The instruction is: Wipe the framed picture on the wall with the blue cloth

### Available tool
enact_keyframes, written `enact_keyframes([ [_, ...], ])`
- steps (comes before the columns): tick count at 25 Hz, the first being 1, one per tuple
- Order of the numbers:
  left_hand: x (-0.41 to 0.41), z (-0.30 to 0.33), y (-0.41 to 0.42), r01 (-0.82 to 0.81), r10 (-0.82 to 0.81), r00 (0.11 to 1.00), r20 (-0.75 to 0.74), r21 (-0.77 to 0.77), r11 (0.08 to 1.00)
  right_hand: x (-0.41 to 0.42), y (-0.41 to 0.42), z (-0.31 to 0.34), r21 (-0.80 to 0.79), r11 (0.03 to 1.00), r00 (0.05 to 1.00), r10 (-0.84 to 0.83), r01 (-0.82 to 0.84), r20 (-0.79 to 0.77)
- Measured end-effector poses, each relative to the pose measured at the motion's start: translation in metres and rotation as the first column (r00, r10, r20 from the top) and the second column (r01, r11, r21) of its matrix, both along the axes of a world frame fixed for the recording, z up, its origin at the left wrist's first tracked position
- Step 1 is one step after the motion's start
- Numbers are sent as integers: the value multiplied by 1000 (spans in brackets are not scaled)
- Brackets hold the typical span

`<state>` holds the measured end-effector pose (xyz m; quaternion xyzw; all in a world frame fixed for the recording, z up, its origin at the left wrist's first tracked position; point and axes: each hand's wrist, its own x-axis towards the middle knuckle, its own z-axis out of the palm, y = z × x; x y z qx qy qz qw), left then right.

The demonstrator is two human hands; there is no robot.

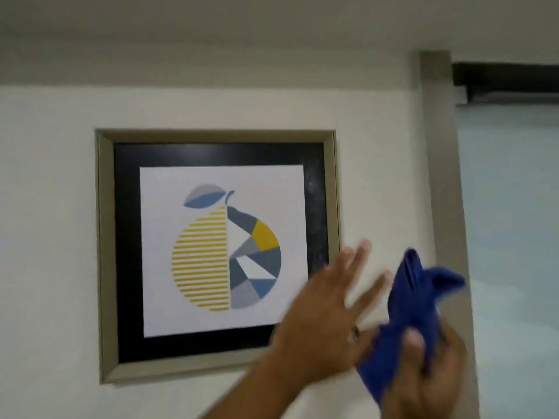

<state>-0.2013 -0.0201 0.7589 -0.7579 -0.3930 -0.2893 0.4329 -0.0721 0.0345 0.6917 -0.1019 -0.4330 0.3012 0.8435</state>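
The framed picture (217,252) hangs on the white wall: a beige frame, a black mat and a print of a yellow-and-grey pear. My right hand (429,376) grips the bunched blue cloth (414,303) at the lower right, off the frame, with the cloth sticking upward. My left hand (326,316) is raised with its fingers spread and holds nothing. It covers the frame's lower right corner, and its palm edge lies against the cloth. A ring shows on one finger. Both hands are motion-blurred.
A grey vertical door or window post (438,176) stands right of the picture, with a frosted pale pane (511,222) beyond it and a dark rail (505,77) above. The white wall (48,237) stretches left of the frame.
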Motion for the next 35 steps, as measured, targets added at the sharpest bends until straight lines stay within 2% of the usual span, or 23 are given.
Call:
enact_keyframes([
  [1,-13,26,-9,-136,134,990,51,49,989,-12,-10,41,31,1000,998,-6,4,56],
  [3,-50,79,-16,-419,406,900,159,60,906,-41,-9,108,93,995,984,-39,23,175],
  [5,-84,96,-12,-596,586,789,186,0,803,-62,6,167,197,978,946,-126,68,300],
  [6,-100,96,-8,-648,641,745,183,-26,761,-72,16,190,281,952,903,-224,122,366],
  [7,-113,95,-3,-688,683,712,163,-31,725,-79,31,207,364,915,832,-333,172,444],
  [9,-129,90,2,-715,712,689,135,-34,698,-99,59,222,518,803,561,-585,296,586],
  [11,-136,77,11,-683,675,719,166,-14,730,-117,85,216,595,684,290,-723,422,626],
  [12,-136,72,15,-669,658,730,183,-7,744,-121,93,209,598,658,240,-739,458,629],
  [15,-143,65,22,-646,623,757,197,92,757,-128,98,197,618,585,229,-796,525,560],
  [18,-143,61,22,-677,656,733,178,106,728,-127,94,167,595,624,252,-767,506,590],
  [21,-146,47,23,-670,647,738,193,92,737,-127,91,78,570,672,242,-721,473,649],
  [24,-150,24,23,-680,662,731,165,97,727,-125,85,-15,611,648,132,-727,455,674],
  [26,-151,15,20,-695,680,718,146,112,710,-121,81,-31,594,680,114,-693,429,711],
  [30,-154,5,18,-685,671,728,139,128,717,-117,81,27,596,683,97,-688,422,719],
  [35,-154,1,17,-685,671,728,140,162,710,-120,82,193,555,665,175,-705,501,687],
])
